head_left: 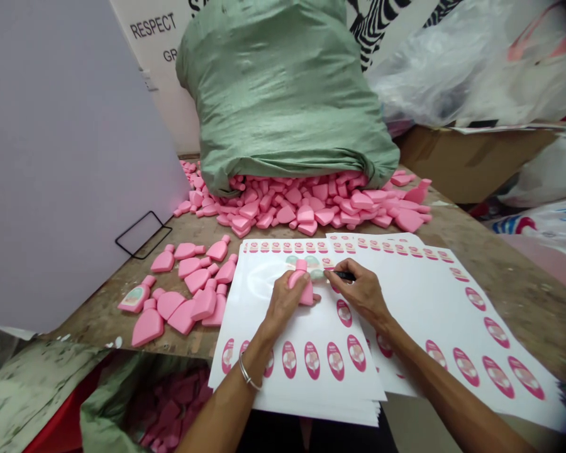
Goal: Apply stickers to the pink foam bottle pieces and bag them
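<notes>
The left hand (285,302) curls around a pink plastic bottle (302,288), which rests on white label sheets (302,371) on the desk (500,277); the right hand (358,290) pinches a black tool (344,275) just beside the bottle's top

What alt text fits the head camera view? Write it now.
Two bare hands work over white sheets of pink oval labels: the left hand holds a pink bottle-shaped piece, the right hand a small black tool. Behind them, a green woven sack spills more pink pieces across a worn wooden table.
</notes>
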Tool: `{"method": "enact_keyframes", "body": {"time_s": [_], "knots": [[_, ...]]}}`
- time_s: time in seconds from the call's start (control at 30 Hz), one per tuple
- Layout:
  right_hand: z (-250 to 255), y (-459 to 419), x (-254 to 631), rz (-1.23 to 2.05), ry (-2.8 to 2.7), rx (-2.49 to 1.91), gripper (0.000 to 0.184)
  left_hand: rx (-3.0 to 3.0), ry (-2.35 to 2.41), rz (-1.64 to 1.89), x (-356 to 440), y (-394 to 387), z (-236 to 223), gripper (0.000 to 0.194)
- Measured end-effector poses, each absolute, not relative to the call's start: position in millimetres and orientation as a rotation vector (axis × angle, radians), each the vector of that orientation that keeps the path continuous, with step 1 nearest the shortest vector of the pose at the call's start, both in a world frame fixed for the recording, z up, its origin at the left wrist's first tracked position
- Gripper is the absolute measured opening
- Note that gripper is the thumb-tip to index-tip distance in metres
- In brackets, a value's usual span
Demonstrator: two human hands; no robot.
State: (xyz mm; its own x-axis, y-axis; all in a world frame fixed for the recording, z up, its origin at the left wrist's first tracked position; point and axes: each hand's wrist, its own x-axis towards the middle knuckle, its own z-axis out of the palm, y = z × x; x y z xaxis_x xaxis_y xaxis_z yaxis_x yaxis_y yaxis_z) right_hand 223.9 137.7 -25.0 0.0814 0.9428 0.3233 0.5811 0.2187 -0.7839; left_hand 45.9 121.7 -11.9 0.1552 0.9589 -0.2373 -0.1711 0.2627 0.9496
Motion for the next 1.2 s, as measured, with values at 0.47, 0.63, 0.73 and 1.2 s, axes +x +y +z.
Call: {"method": "enact_keyframes", "body": {"time_s": [0.47,0.63,0.73,1.2], "knots": [[15,88,188,0.905,-1.495,-1.309,0.03,0.657,0.882,1.092,42,85,11,0.065],[11,83,179,0.957,-1.487,-1.312,0.029,0.589,0.848,1.141,31,73,18,0.059],[12,83,178,0.928,-1.504,-1.324,0.028,0.546,0.863,1.133,27,71,19,0.058],[13,82,171,0.882,-1.543,-1.383,0.032,0.485,0.861,1.121,26,72,17,0.057]]}}
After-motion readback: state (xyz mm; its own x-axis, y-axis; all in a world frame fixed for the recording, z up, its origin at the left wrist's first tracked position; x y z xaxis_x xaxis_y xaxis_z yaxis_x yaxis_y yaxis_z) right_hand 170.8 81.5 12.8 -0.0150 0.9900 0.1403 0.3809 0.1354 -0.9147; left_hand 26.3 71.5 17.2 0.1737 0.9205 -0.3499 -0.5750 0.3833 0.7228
